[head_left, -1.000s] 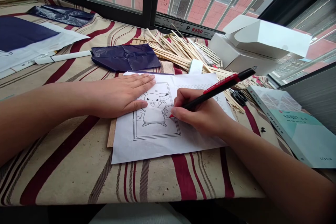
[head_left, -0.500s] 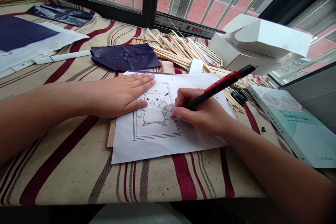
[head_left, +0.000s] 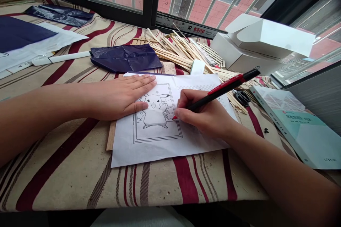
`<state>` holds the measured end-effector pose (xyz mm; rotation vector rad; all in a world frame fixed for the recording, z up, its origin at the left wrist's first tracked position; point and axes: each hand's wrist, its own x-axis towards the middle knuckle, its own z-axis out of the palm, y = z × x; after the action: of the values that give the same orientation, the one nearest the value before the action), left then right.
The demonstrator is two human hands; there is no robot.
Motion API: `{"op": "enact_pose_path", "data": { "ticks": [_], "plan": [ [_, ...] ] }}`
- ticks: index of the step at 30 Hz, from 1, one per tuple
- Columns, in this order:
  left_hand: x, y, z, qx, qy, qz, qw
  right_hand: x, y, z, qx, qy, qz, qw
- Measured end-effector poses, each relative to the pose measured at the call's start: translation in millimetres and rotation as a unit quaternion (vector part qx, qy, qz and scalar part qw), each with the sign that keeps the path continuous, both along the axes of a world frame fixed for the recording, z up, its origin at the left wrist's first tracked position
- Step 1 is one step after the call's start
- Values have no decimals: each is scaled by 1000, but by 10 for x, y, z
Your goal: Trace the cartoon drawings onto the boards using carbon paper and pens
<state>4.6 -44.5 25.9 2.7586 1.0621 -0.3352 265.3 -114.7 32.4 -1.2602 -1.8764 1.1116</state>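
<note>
My left hand (head_left: 119,98) lies flat on a white sheet of paper (head_left: 157,149), holding nothing, its fingertips beside a printed black-outline Pikachu (head_left: 154,113). My right hand (head_left: 201,113) grips a red and black pen (head_left: 223,90). The pen's red tip touches the sheet at the figure's right side. A dark blue edge of carbon paper (head_left: 157,73) shows along the sheet's top, and a thin wooden board (head_left: 112,135) sticks out at its left. Whatever lies under the sheet is hidden.
A heap of thin wooden sticks (head_left: 181,51) lies behind the sheet, beside loose carbon paper (head_left: 125,58). A white cardboard box (head_left: 262,40), black-handled scissors (head_left: 242,98) and a teal book (head_left: 290,124) are at right. Striped cloth (head_left: 66,184) covers the surface, with a window behind.
The whole view has shifted slightly as my head moved. My right hand and the pen tip have stayed near the figure's right side, and my left hand has stayed flat on the sheet.
</note>
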Motion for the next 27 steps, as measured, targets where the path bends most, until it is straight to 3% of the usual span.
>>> {"op": "enact_pose_path", "data": {
  "ticks": [10, 27],
  "plan": [
    [16, -12, 22, -1, 10, 6, 1000, 7, -21, 21, 8, -4, 21, 1000],
    [-12, 2, 8, -1, -1, -1, 1000, -9, -20, 29, 4, -27, -4, 1000]
  ]
}}
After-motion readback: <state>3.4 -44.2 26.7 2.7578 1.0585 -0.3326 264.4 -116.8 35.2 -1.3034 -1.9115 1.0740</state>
